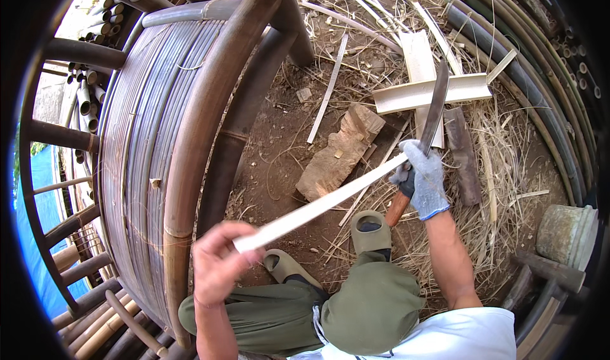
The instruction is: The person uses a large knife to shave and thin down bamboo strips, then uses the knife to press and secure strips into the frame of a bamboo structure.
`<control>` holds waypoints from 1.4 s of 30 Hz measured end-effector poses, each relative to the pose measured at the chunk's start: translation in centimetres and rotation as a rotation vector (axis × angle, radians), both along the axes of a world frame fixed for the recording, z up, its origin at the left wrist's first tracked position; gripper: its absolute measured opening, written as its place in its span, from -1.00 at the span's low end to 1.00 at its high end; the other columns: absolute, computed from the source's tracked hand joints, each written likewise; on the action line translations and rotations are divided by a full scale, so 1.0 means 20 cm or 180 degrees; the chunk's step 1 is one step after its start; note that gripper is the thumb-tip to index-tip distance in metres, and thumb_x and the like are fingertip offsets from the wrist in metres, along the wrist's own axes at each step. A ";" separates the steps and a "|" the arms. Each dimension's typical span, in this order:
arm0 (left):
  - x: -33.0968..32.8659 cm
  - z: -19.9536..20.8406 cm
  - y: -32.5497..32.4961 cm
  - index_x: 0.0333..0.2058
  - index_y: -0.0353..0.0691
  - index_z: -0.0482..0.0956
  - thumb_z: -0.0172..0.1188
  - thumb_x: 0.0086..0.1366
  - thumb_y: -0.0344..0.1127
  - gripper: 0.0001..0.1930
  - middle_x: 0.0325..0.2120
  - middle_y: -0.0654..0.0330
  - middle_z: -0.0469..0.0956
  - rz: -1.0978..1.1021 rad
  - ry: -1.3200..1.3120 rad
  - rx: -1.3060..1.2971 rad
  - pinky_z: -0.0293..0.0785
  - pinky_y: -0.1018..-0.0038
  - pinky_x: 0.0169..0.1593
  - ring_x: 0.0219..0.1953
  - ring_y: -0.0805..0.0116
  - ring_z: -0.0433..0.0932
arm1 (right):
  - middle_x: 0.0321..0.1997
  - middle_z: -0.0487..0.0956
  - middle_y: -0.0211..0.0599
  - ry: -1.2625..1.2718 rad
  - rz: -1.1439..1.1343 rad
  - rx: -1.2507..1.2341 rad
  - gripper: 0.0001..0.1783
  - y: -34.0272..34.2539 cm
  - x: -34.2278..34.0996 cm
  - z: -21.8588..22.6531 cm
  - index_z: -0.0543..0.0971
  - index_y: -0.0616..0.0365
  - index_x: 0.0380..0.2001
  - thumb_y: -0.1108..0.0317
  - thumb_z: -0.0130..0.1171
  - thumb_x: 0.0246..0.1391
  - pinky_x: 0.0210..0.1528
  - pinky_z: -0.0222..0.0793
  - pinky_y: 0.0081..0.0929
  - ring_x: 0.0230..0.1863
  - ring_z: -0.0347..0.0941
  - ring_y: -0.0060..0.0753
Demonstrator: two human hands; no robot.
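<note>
My bare left hand (217, 264), slightly blurred, pinches the near end of a pale split bamboo strip (324, 203). The strip slants up and right in front of my knees. My right hand (426, 177), in a grey glove, is closed around a long knife. The knife's dark blade (437, 99) points away from me, and its wooden handle (398, 209) sticks out below the glove. At the glove the strip's far end meets the knife; whether the fingers also grip the strip there is hidden.
A bamboo bench (143, 156) stands close on my left. A chopped wood block (343, 150) and split bamboo pieces (438, 93) lie ahead. Shavings (473, 245) cover the ground at right, beside a worn pale bucket (567, 236), a hammer-shaped wooden piece (549, 271) and bamboo poles (527, 74).
</note>
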State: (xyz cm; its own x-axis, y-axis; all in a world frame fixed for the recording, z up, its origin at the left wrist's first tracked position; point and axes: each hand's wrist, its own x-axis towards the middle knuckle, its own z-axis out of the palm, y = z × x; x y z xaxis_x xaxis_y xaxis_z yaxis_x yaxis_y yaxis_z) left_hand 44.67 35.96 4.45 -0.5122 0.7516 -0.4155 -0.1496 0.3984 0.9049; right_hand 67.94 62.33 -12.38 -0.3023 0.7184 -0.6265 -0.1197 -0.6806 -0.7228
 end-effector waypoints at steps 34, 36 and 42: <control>0.29 -0.59 0.74 -0.02 -0.21 0.38 0.43 0.17 -0.58 -0.52 -0.08 0.11 0.59 -0.0287 0.2245 0.1625 0.67 0.35 0.09 -0.04 0.36 0.65 | -0.33 0.59 0.19 -0.0908 0.2373 0.3659 -0.68 -0.22 0.03 0.59 0.49 0.39 0.02 0.40 0.08 0.28 -0.31 0.54 -0.09 -0.34 0.60 0.19; 0.29 -0.59 0.74 -0.01 -0.21 0.39 0.43 0.18 -0.58 -0.52 -0.07 0.10 0.60 -0.0310 0.2255 0.1623 0.67 0.35 0.09 -0.03 0.36 0.65 | -0.33 0.59 0.19 -0.0966 0.2449 0.3602 -0.67 -0.21 0.03 0.61 0.48 0.40 0.03 0.40 0.09 0.28 -0.31 0.54 -0.10 -0.34 0.60 0.18; 0.28 -0.60 0.74 -0.01 -0.22 0.39 0.42 0.18 -0.57 -0.53 -0.06 0.08 0.60 -0.0333 0.2245 0.1626 0.68 0.35 0.08 0.00 0.35 0.64 | -0.31 0.60 0.17 -0.1044 0.2535 0.3708 -0.65 -0.22 0.02 0.61 0.48 0.42 0.04 0.39 0.09 0.27 -0.32 0.55 -0.13 -0.34 0.60 0.15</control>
State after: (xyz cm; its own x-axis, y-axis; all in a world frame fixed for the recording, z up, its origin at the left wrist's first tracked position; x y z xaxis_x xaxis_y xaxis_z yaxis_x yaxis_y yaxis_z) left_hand 50.28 50.78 -7.54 -0.4408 0.8167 0.3724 0.5267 -0.1006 0.8441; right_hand 68.37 57.97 -0.20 -0.8177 0.5717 0.0670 0.2795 0.4961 -0.8220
